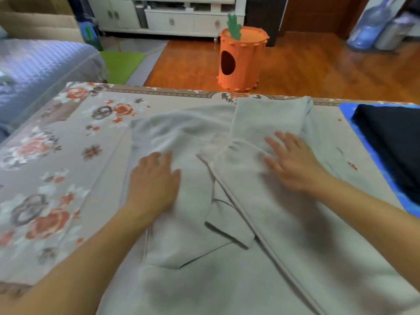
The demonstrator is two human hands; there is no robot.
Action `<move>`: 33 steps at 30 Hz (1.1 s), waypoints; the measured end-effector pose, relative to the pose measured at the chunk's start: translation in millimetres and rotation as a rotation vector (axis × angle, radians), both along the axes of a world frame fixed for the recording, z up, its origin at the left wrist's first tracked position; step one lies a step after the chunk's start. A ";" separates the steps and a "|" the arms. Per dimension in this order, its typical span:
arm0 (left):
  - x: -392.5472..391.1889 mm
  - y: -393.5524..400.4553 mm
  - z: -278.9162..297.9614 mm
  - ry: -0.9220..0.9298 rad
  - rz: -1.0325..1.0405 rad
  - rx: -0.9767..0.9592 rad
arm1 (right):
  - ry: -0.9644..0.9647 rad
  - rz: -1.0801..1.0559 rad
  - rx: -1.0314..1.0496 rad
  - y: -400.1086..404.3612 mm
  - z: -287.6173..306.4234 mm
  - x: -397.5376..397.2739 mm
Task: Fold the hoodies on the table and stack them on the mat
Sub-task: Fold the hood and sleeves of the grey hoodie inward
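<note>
A light grey hoodie (227, 264) lies spread across the middle of the table, with both sleeves folded in over its body. My left hand (154, 183) rests flat on the hoodie's left side, fingers straight. My right hand (291, 162) lies flat on the folded right sleeve, fingers spread; it looks blurred. A blue mat (372, 160) sits at the table's right edge, and a folded dark hoodie (391, 142) lies on it.
A floral tablecloth (56, 167) covers the table. Beyond the far edge stand an orange carrot-shaped bin (241, 62) on the wooden floor, a white cabinet (172, 17) and a water jug (370, 26). A quilted blue sofa (34, 71) is at the left.
</note>
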State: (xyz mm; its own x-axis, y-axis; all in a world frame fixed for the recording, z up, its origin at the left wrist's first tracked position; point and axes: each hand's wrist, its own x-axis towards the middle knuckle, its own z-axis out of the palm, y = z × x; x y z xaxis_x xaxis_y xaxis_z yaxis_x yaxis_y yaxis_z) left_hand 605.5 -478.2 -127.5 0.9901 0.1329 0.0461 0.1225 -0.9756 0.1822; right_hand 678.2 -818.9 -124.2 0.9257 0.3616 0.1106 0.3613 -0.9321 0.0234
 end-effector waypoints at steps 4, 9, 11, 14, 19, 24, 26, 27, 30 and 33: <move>-9.0 54.7 2.3 0.229 0.354 -0.034 | 0.314 -0.116 -0.006 7.5 -25.9 -23.1; 31.2 64.6 1.4 0.259 0.487 -0.262 | 0.285 -0.139 -0.007 10.6 -22.3 -28.0; 44.9 65.0 2.5 0.225 0.540 -0.280 | 0.273 -0.155 -0.013 12.8 -22.1 -31.9; 60.3 69.4 1.7 0.216 0.557 -0.226 | 0.270 -0.168 0.002 15.2 -21.6 -33.9; 81.3 75.8 -2.5 0.208 0.468 -0.272 | 0.219 -0.180 0.022 15.7 -27.0 -34.0; 77.2 69.8 -7.1 0.033 0.327 -0.148 | 0.219 -0.188 0.036 15.1 -29.4 -32.8; 75.9 76.5 -13.2 -0.040 0.252 -0.082 | 0.224 -0.194 0.037 16.8 -28.6 -33.3; 78.3 81.8 -14.3 -0.062 0.238 -0.070 | 0.230 -0.198 0.039 17.5 -26.9 -32.5; 102.1 100.9 -9.7 -0.099 0.281 -0.061 | 0.259 -0.191 0.019 19.7 -17.1 -24.9; 136.1 115.2 -0.8 -0.132 0.291 -0.050 | 0.295 -0.186 -0.023 27.9 -17.2 -19.7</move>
State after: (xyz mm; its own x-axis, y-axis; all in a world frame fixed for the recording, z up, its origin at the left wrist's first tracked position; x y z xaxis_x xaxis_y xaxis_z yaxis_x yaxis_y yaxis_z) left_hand 741.6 -363.0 -128.3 0.8961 0.4149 0.1577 0.3671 -0.8925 0.2621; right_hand 658.5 -790.9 -141.4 0.9669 0.1833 -0.1774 0.1799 -0.9831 -0.0350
